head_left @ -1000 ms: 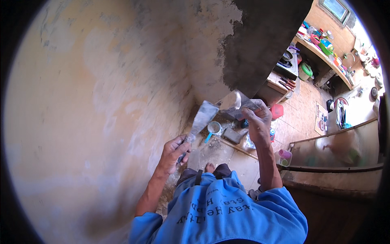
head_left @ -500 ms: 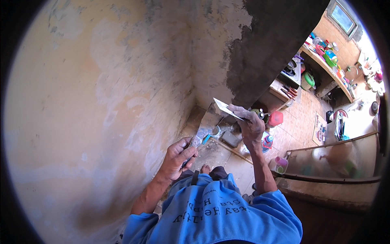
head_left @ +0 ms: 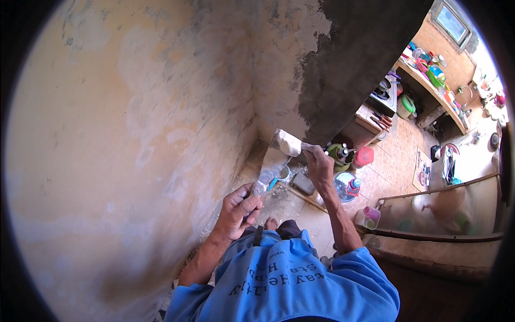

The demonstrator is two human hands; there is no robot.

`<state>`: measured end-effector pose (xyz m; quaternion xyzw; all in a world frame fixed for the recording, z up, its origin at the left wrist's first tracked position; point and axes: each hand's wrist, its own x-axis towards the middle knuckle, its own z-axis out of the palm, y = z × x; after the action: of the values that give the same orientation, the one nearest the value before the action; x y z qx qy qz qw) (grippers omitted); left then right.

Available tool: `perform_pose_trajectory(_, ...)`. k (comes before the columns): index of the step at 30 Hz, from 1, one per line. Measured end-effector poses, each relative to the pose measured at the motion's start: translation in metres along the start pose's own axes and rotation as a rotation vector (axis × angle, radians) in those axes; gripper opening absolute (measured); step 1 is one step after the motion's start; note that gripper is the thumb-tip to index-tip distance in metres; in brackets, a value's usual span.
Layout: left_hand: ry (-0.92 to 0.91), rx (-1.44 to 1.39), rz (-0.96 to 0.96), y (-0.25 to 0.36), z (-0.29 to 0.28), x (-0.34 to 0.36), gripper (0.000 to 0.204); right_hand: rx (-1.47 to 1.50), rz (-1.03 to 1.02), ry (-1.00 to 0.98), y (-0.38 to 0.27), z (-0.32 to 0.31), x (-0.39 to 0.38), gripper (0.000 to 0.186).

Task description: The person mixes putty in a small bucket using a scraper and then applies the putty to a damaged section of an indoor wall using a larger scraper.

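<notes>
My right hand [head_left: 320, 166] is closed round the handle of a putty knife [head_left: 288, 143]. A thick lump of white putty covers the face of its blade, which is held up in front of the wall corner. Lower and to the left, my left hand [head_left: 236, 210] grips a putty-smeared scraper [head_left: 260, 188], its handle mostly hidden in my fingers. The scraper's far end is hard to tell from the pale things below it. Both hands are apart from the patchy, plastered wall [head_left: 134, 145].
A dark grey wall section [head_left: 343, 64] adjoins the corner. On the floor are a grey box [head_left: 304, 184], a clear water jug [head_left: 345, 188], a red container [head_left: 363, 156] and a green basket [head_left: 339, 153]. At the right stands a low partition [head_left: 440, 209], with a cluttered kitchen counter [head_left: 429, 80] beyond.
My right hand has turned the putty knife and drawn slightly left, so the putty-loaded face now shows instead of the thin, tilted blade. My left hand has hardly moved.
</notes>
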<state>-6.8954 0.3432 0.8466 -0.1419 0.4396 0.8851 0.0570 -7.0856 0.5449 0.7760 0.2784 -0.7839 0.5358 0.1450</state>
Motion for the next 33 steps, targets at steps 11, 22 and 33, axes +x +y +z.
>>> perform_pose_trajectory(11,0.09,-0.168,-0.057,-0.017,-0.01,0.002,0.024,0.919,0.655,0.059,-0.038,-0.026,0.008,0.026)
perform_pose_trajectory(22,0.066,-0.146,-0.088,-0.018,-0.003,-0.003,0.027,0.514,0.024,-0.139,-0.028,-0.014,0.006,0.018)
perform_pose_trajectory(33,0.072,-0.097,-0.021,-0.027,-0.005,-0.002,0.028,0.21,0.287,0.04,0.008,-0.009,0.001,0.015)
